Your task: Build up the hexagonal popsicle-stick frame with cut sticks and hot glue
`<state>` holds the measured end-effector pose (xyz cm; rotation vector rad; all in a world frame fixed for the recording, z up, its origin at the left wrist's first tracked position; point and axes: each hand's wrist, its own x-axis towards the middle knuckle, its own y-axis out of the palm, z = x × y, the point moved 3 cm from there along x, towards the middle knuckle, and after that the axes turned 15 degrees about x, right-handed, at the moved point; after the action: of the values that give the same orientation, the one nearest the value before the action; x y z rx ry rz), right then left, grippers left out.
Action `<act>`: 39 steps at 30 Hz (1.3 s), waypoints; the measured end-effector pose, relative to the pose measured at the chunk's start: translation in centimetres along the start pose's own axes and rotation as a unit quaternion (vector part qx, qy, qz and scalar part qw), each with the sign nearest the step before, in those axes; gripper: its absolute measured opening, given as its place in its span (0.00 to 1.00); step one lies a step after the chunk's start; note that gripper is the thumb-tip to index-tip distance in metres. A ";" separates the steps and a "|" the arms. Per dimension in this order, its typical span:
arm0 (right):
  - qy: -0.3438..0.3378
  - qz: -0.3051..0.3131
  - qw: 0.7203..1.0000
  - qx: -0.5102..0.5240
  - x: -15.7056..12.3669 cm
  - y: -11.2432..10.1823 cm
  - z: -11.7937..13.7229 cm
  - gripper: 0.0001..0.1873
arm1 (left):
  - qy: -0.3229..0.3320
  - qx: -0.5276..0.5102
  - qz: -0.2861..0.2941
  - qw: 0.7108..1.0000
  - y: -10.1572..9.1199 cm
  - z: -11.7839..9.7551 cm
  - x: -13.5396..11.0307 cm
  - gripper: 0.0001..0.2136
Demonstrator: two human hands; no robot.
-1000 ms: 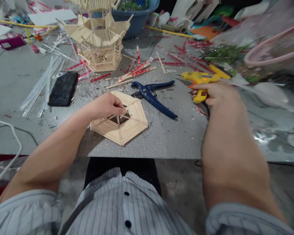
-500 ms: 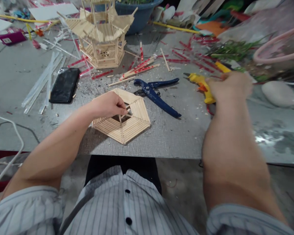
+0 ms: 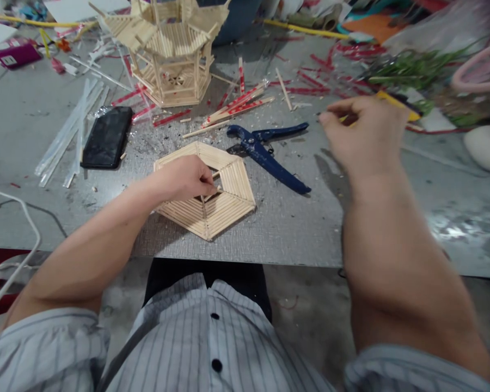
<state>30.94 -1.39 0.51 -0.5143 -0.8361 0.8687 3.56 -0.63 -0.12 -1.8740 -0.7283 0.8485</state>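
Observation:
A flat hexagonal panel of thin wooden sticks [image 3: 232, 188] lies near the table's front edge, with an opening in its middle. Over that opening my left hand [image 3: 191, 177] is closed in a pinch on a small wooden stick [image 3: 219, 189], whose end shows past the fingertips. On the right, my right hand [image 3: 361, 125] is curled around a yellow hot glue gun [image 3: 345, 118]. Most of the gun is hidden by the hand; only bits of yellow and the nozzle tip show. Between the hands rests a blue-handled cutter [image 3: 269, 160].
Behind the panel stands a wooden-stick pavilion model [image 3: 171, 60]. A black phone [image 3: 107, 137] and clear glue sticks [image 3: 67, 128] lie to the left. Loose sticks with red wrapping [image 3: 240, 103] are scattered in the middle; greenery [image 3: 420, 73] and a pale oval object [image 3: 488, 148] are at right.
My right hand has closed around the glue gun, which lay in plain view beside it, and has shifted slightly left. My left hand stays pinched over the panel's opening. The view has shifted slightly.

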 end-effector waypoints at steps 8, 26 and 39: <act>-0.176 0.059 0.980 0.069 -2.4 1.7 2.7 0.10 | 0.004 0.094 0.032 0.995 0.0 -0.5 -0.3 0.09; -0.245 0.247 0.931 0.107 -3.8 2.6 3.9 0.12 | 0.004 0.136 0.060 0.989 -0.1 -0.6 -0.3 0.12; -0.261 0.267 0.921 0.112 -3.9 2.7 4.0 0.13 | -0.009 0.147 0.059 0.987 -0.2 -0.9 -0.6 0.11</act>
<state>25.01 -2.88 -0.63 -0.3074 -1.0809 1.6344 3.92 -1.42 0.53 -1.6576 -0.4758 0.9911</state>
